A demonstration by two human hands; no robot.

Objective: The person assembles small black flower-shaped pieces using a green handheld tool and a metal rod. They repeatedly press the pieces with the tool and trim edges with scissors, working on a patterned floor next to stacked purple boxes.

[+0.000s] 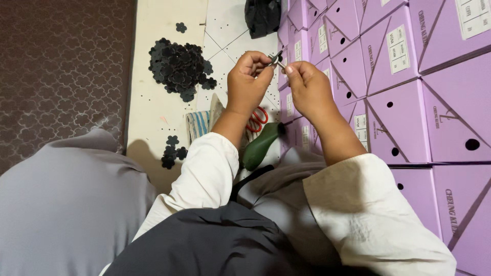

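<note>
My left hand (249, 77) and my right hand (307, 87) are raised together over the floor, fingertips meeting. Between them they pinch a small dark piece (276, 58), partly hidden by the fingers; its exact shape cannot be told. Both sleeves are white. Below the hands lie red-handled scissors (257, 120) and a green pointed object (262, 145) on the floor, both partly covered by my left forearm.
A heap of black flower-shaped cutouts (179, 69) lies on the pale floor to the left, with a few more (172, 151) nearer me. Stacked purple boxes (404, 87) fill the right side. A black bag (262, 16) sits at the top. A dark patterned mat (61, 66) lies left.
</note>
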